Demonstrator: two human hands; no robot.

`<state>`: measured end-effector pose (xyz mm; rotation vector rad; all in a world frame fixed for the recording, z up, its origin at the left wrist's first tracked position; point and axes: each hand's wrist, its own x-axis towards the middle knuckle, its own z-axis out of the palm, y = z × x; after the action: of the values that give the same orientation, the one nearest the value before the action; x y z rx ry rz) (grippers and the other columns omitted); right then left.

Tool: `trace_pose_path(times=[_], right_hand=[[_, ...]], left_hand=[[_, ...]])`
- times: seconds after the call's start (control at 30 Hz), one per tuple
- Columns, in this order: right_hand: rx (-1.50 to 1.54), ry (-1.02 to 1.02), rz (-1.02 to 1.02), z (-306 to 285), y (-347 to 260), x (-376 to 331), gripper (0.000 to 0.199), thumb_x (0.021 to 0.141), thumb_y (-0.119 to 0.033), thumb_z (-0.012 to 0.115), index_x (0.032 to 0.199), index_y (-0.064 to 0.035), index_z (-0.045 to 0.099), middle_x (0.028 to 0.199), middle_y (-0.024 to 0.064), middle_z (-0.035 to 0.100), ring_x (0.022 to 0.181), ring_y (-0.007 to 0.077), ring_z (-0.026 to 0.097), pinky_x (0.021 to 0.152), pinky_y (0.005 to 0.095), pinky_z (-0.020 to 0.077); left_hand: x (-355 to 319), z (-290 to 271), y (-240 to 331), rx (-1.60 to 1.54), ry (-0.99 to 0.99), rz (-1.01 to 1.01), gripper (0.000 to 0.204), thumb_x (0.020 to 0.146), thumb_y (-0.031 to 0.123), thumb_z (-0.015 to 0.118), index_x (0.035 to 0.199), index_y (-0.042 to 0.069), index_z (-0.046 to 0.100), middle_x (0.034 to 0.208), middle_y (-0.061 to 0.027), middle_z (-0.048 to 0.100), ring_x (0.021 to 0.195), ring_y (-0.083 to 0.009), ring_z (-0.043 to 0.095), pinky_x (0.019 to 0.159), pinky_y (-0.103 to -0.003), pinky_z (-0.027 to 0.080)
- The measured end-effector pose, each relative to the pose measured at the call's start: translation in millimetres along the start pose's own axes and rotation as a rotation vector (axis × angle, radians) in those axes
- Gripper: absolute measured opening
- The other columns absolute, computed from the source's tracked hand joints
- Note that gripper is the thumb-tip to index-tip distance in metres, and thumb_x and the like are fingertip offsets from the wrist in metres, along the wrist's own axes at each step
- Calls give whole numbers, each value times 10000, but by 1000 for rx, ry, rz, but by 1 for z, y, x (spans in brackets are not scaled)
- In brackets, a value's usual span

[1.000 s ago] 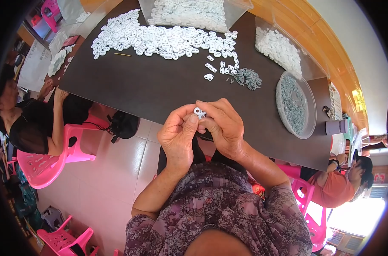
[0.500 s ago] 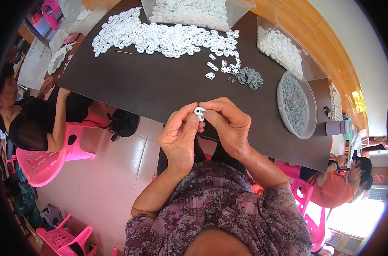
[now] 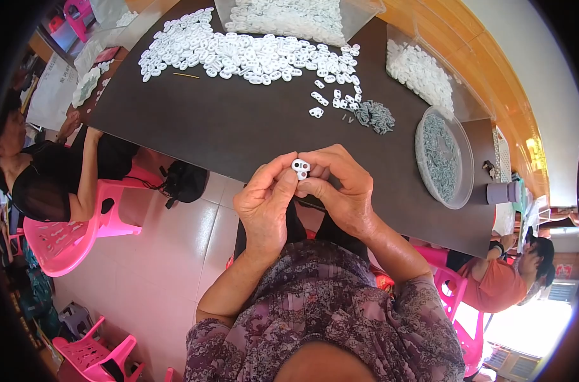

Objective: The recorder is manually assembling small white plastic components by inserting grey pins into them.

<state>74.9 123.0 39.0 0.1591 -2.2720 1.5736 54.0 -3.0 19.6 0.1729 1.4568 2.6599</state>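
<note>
1. My left hand (image 3: 264, 204) and right hand (image 3: 337, 188) meet just off the near edge of the dark worktop (image 3: 238, 127), above my lap. Both pinch one small white plastic piece (image 3: 300, 168) between thumb and fingertips, so the two round openings on it face up at me.

2. The left thumb presses its left side and the right fingers close round its right side and underside. I judge that the two-sided grip steadies so small a part. Whether anything is being pushed into it I cannot tell; the fingers hide its lower half.

3. The big heap of white pieces (image 3: 251, 54) lies across the far side of the worktop, well apart from my hands, with a few loose white ones (image 3: 331, 99) trailing toward me, likely drawn closer for easy picking.

4. A little pile of grey metal parts (image 3: 373, 116) sits just beside those loose ones, and a round clear dish (image 3: 443, 156) with more grey parts stands to the right of it.

5. Two clear bins of white pieces (image 3: 302, 16) (image 3: 423, 70) stand at the far edge.

6. Another person (image 3: 54, 165) sits on a pink chair (image 3: 66, 235) at my left, and one in an orange top (image 3: 499, 283) at my right; neither reaches toward what I hold.
</note>
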Motion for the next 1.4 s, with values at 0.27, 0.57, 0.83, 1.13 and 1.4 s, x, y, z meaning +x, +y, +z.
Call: trace_pose_path(times=[0.27,0.57,0.83,1.13,1.4], right_hand=[[152,30,39,3,2,-2,296,725,74,651,1016,26,628,852,85,595,710,133,555,588,244,464],[81,47,-74,6,4,-5,308,736,85,652,1038,29,622,893,108,624,719,156,562,586,256,471],[4,54,-217,5,8,-2,305,748,95,637,1047,37,616,868,110,627,706,160,555,589,261,467],[-57,78,-205,11,4,-3,301,730,74,648,1026,29,615,875,118,624,704,202,556,585,293,461],[-80,92,-198,15,4,-6,292,738,65,648,1026,34,610,888,124,618,718,218,556,612,305,464]], left_hand=[[1,-3,-5,-41,-58,1,242,894,13,569,1123,-60,592,919,-65,599,760,-93,547,678,-216,474],[-2,-4,-12,141,-47,237,242,883,-7,570,1118,-47,607,897,-57,571,739,-93,534,653,-207,466],[-3,-3,-16,155,-21,279,209,887,-3,567,1085,-53,611,864,-47,557,716,-91,526,632,-209,462],[-3,-2,-12,171,2,275,200,905,14,549,1089,-42,606,871,-26,549,753,-78,515,665,-197,443],[-6,-3,-15,155,23,267,194,904,74,575,1059,-31,627,912,-22,576,800,-73,504,722,-198,425]])
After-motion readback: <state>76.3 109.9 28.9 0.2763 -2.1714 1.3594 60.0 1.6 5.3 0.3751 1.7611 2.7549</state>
